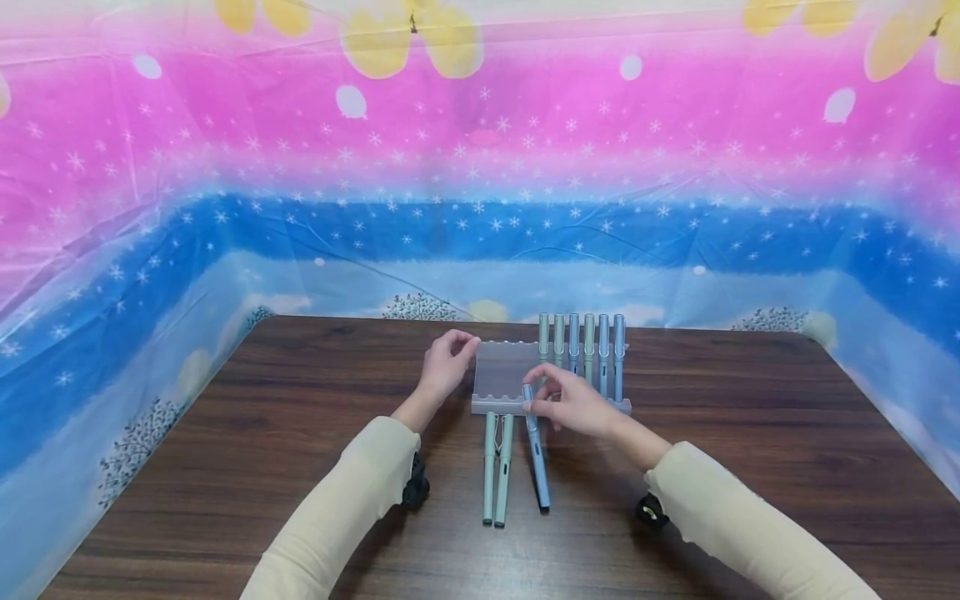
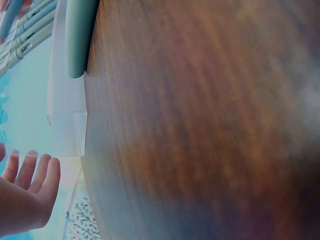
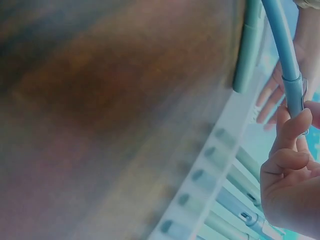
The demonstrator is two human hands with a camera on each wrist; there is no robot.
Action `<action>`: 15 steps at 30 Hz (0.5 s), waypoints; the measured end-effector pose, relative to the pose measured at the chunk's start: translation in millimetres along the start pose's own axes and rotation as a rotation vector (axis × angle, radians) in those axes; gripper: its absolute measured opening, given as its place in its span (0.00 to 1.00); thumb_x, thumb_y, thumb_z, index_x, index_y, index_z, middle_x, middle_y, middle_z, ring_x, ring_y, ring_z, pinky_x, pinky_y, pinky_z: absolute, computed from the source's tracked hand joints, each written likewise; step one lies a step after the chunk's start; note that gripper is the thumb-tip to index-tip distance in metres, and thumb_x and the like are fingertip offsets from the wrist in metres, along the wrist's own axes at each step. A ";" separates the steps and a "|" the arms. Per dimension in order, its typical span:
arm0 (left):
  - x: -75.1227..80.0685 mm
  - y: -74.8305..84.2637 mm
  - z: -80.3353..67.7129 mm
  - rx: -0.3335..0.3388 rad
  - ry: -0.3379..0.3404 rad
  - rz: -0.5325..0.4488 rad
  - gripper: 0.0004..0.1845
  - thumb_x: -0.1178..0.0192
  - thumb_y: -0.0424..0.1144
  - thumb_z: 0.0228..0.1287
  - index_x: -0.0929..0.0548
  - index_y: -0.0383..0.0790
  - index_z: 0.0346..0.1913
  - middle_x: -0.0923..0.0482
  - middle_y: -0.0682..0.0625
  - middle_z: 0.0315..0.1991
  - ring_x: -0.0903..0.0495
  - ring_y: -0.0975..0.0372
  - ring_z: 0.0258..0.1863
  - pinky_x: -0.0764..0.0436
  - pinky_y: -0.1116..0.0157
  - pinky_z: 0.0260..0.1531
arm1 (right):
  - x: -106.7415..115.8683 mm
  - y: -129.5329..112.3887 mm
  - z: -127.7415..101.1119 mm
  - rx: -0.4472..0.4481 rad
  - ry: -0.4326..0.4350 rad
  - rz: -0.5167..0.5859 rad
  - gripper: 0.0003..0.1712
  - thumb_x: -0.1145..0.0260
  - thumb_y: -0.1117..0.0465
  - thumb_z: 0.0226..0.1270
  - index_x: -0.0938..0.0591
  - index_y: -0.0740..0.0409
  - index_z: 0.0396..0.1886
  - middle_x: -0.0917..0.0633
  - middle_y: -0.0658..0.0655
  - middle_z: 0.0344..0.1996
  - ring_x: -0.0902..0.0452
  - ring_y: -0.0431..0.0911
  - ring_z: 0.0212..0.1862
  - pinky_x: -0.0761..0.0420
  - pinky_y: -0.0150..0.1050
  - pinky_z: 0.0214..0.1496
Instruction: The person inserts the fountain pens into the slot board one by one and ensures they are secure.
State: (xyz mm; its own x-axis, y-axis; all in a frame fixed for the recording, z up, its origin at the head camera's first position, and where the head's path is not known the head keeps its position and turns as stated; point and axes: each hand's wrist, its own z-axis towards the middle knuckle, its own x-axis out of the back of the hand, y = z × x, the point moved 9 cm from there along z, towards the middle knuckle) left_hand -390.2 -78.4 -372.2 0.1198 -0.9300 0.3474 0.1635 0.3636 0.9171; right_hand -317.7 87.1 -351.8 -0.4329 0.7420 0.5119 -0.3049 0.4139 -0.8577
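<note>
Head view shows the right hand (image 1: 573, 406) pinching a blue pen (image 1: 536, 446) near its capped upper end, thumb and fingers curled round the barrel; the pen's far end sits at the front rail of a clear pen rack (image 1: 501, 375), and its lower end reaches back toward the near edge of the desk (image 1: 300, 467). Right wrist view confirms the grip: fingertips (image 3: 300, 122) close on the blue barrel just below the cap joint, the pen lifted at a slant over the rack's scalloped rail.

The left hand (image 1: 447, 360) rests at the rack's left far corner, fingers loosely bent against its edge (whether they actually grip it I cannot tell; the left wrist view shows straightish fingers beside the clear plastic, holding nothing).

Counting pens: six stand side by side in the right part of the rack (image 1: 581, 350), alternating green and blue, caps toward the far edge. Two green pens (image 1: 497, 467) lie parallel and touching on the desk just in front of the rack, left of the held pen. With the one in hand, that makes nine.

The rack's left slots lie open between the left hand and the six filled ones. Around the desk hangs a pink and blue starred plastic sheet (image 1: 225, 167).
</note>
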 end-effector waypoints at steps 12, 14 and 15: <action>-0.6 -1.0 -0.2 0.005 -0.003 -0.008 0.12 0.47 0.42 0.62 0.23 0.35 0.39 0.24 0.45 0.33 0.23 0.51 0.34 0.24 0.63 0.33 | 19.4 7.5 12.2 0.030 0.055 -0.028 0.18 0.39 0.61 0.59 0.30 0.54 0.49 0.21 0.56 0.29 0.29 0.54 0.17 0.26 0.47 0.22; -0.9 -0.7 -0.1 0.003 -0.005 -0.008 0.12 0.47 0.42 0.62 0.23 0.35 0.39 0.24 0.45 0.32 0.24 0.51 0.34 0.25 0.63 0.32 | 22.3 -5.7 8.3 0.037 0.064 -0.036 0.17 0.40 0.62 0.60 0.30 0.56 0.49 0.21 0.58 0.30 0.29 0.56 0.18 0.26 0.47 0.22; -0.7 -0.3 -0.2 0.002 -0.005 -0.008 0.12 0.47 0.42 0.62 0.23 0.35 0.39 0.24 0.45 0.32 0.24 0.50 0.34 0.25 0.63 0.32 | 23.4 -12.9 6.0 0.041 0.068 -0.044 0.17 0.40 0.63 0.61 0.31 0.57 0.50 0.21 0.59 0.31 0.29 0.56 0.18 0.26 0.46 0.22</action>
State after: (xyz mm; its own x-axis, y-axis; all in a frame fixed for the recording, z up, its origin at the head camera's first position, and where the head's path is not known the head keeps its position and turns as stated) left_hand -390.2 -77.8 -372.7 0.1138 -0.9333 0.3406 0.1622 0.3557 0.9204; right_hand -329.0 96.0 -328.5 -0.3598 0.7584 0.5434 -0.3571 0.4262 -0.8312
